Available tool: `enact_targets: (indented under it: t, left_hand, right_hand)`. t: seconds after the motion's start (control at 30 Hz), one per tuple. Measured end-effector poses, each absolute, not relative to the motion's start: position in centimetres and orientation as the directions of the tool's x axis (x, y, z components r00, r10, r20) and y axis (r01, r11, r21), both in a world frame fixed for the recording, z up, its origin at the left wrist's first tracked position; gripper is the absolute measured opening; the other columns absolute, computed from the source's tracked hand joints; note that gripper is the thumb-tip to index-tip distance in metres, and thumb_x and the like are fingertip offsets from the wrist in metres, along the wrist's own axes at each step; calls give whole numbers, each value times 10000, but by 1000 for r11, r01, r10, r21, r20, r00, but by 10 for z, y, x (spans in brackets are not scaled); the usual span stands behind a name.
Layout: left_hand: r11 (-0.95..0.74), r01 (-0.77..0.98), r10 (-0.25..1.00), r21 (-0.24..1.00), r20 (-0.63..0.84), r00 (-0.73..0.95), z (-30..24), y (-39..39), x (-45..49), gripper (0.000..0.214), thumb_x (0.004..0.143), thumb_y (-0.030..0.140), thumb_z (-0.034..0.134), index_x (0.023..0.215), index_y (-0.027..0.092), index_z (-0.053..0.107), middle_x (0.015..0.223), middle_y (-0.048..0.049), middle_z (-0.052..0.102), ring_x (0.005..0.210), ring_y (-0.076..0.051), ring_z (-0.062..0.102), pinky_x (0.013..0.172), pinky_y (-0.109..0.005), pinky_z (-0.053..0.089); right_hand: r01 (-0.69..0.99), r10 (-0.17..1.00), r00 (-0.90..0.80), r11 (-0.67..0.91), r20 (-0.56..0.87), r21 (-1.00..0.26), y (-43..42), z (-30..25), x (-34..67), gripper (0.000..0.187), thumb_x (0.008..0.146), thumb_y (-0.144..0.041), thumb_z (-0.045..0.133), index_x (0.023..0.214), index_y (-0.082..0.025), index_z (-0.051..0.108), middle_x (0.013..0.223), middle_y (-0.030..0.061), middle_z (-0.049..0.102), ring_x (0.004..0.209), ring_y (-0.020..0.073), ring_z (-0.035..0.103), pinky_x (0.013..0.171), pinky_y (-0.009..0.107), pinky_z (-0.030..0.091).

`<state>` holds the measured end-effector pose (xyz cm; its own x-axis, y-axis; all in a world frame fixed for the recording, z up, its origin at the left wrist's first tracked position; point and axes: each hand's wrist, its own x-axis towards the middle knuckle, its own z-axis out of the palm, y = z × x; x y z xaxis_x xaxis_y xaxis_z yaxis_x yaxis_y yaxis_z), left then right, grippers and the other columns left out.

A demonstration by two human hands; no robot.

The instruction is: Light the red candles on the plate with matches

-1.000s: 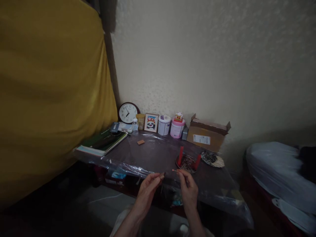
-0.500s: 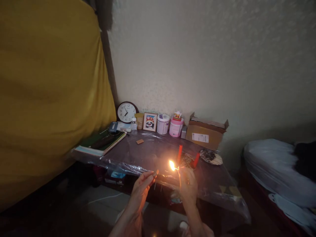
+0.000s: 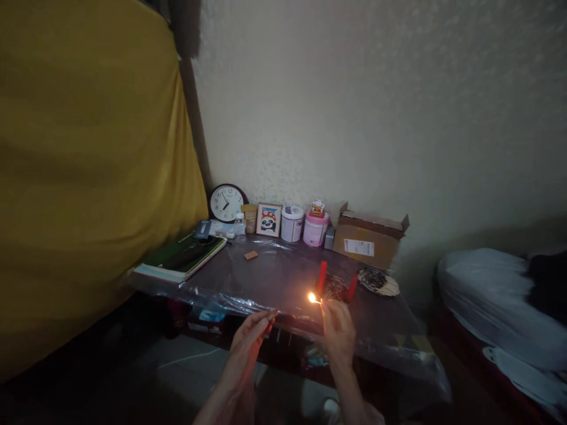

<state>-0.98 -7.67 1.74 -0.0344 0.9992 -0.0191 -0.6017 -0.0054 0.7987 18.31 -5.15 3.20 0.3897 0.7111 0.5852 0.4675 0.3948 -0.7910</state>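
Note:
In my right hand (image 3: 339,330) a burning match (image 3: 315,299) is pinched, its flame at the left end. Just behind it, two red candles (image 3: 323,277) stand by a round dark dish (image 3: 334,288); the right-hand one leans. No flame shows on either candle. My left hand (image 3: 248,339) is closed on a small brown matchbox (image 3: 272,315), seen nearly edge-on and mostly covered by the fingers. Both hands are over the near edge of the table, apart from each other.
A plastic-covered table (image 3: 266,283) carries a small brown piece (image 3: 250,255), books (image 3: 181,260), a clock (image 3: 228,202), a panda picture (image 3: 269,220), two tins (image 3: 292,224), a cardboard box (image 3: 370,239) and a patterned plate (image 3: 378,281). A yellow cloth (image 3: 97,165) hangs at left.
The match flame has become smaller and dimmer, and the surroundings look darker. My left hand has shifted slightly left and down; my right hand stays almost in place.

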Motion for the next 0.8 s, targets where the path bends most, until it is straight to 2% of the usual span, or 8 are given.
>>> enact_targets:
  t: [0.33,0.8]
  left_hand:
    - [-3,-615,999,788,-19,-30,23,-81,-9,223,704,261,673,898,151,684,992,-85,687,944,-179,592,898,-299,401]
    - [30,-619,998,785,-53,-20,21,-82,-9,248,681,277,690,893,147,680,971,-95,695,956,-218,607,932,-340,389]
  right_hand:
    - [552,657,329,449,678,-702,-51,33,187,183,814,-337,533,787,-194,645,849,45,613,818,177,576,781,320,452]
    - [578,628,332,455,704,-678,-48,35,190,175,835,-312,519,809,-196,647,856,48,616,819,170,582,773,319,451]
